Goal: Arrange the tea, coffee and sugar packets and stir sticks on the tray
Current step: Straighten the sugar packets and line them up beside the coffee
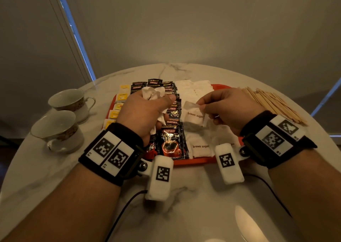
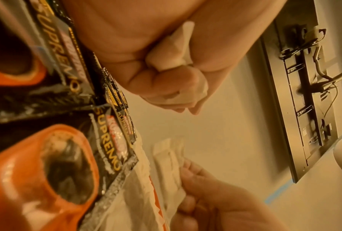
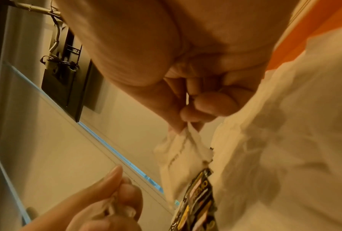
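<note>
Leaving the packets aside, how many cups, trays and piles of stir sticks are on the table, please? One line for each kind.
Cups: 2
Orange tray: 1
Pile of stir sticks: 1
Total: 4

**A round marble table in a dim, warm-lit room**

A round white marble table with grey veining (image 1: pixel 184 195) fills the lower part of the head view, its top catching a soft glare near the bottom edge. Behind the table rises a plain beige wall (image 1: pixel 184 29), lit brightest just above the table's far rim. To the left of the table hangs a pale roller blind (image 1: pixel 33 38), with a thin strip of blue daylight (image 1: pixel 77 38) along its edge. Another blue strip (image 1: pixel 326 97) shows right of the table.
</note>
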The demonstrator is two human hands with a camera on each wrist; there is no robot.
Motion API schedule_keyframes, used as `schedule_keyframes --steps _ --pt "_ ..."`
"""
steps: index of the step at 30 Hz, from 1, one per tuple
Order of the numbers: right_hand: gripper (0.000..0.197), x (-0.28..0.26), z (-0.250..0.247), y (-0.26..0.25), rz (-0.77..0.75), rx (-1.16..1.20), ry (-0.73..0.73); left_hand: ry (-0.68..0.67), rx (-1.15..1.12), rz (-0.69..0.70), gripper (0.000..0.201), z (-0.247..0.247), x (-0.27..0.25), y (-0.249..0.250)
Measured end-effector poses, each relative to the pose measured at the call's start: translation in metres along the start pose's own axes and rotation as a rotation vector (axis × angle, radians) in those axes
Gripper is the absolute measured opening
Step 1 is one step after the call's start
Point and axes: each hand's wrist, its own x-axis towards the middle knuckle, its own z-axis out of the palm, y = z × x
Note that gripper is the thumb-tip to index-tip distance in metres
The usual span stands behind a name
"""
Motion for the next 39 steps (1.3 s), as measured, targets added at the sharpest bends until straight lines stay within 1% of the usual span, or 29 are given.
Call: schedule_keyframes --steps 2,5,8,11,15,19,20,21,23,24,26,28,31,34,35,37,39 --pt "0.015 -0.001 -0.002 -0.002 0.061 -0.077 -0.026 0.004 -0.003 -0.002 0.021 -0.001 0.001 0.000" --pt "0.016 -0.001 -0.003 -0.004 0.109 -0.154 -0.056 0.003 0.001 -0.009 0.022 -0.001 0.000 0.001" --pt "0.016 -0.001 -0.001 -0.004 0.148 -0.179 -0.083 0.002 0.001 -0.017 0.020 0.000 0.000 0.001" --pt "0.014 0.000 0.001 -0.003 0.153 -0.190 -0.104 0.008 -0.002 -0.021 0.020 0.001 0.000 0.003" --pt "0.017 -0.003 0.003 -0.004 0.135 -0.236 -0.081 0.014 -0.005 -0.034 0.019 0.002 -0.003 0.004" --pt "0.014 -0.007 0.004 -0.006 0.014 -0.221 0.041 0.003 -0.039 -0.083 0.009 0.003 -0.004 0.007" --pt "0.012 -0.008 0.006 -0.006 -0.007 -0.210 0.048 -0.002 -0.047 -0.098 0.007 0.003 -0.004 0.008" --pt "0.012 -0.008 0.008 -0.008 -0.011 -0.183 0.029 -0.004 -0.057 -0.115 0.007 0.003 -0.004 0.009" --pt "0.014 -0.010 0.013 -0.009 0.040 -0.094 -0.067 0.002 -0.083 -0.144 0.013 0.003 -0.003 0.010" --pt "0.016 -0.010 0.016 -0.009 0.079 -0.072 -0.115 0.004 -0.095 -0.153 0.015 0.003 -0.004 0.010" --pt "0.016 -0.010 0.017 -0.008 0.123 -0.077 -0.165 0.001 -0.120 -0.161 0.021 0.004 -0.005 0.011" --pt "0.014 -0.010 0.017 -0.009 0.089 -0.025 -0.165 -0.007 -0.150 -0.173 0.025 0.005 -0.007 0.012" --pt "0.016 -0.013 0.016 -0.011 -0.067 0.059 -0.158 -0.012 -0.152 -0.164 0.024 0.008 -0.009 0.010" --pt "0.034 -0.019 0.020 -0.013 -0.185 -0.075 -0.173 -0.007 -0.109 -0.111 0.019 0.009 -0.010 0.008" --pt "0.038 -0.020 0.021 -0.012 -0.210 -0.120 -0.165 -0.012 -0.116 -0.098 0.018 0.009 -0.010 0.007" --pt "0.037 -0.021 0.022 -0.012 -0.238 -0.159 -0.136 -0.021 -0.152 -0.084 0.018 0.010 -0.010 0.007" --pt "0.031 -0.020 0.021 -0.011 -0.251 -0.182 -0.125 -0.020 -0.160 -0.075 0.017 0.010 -0.010 0.007"
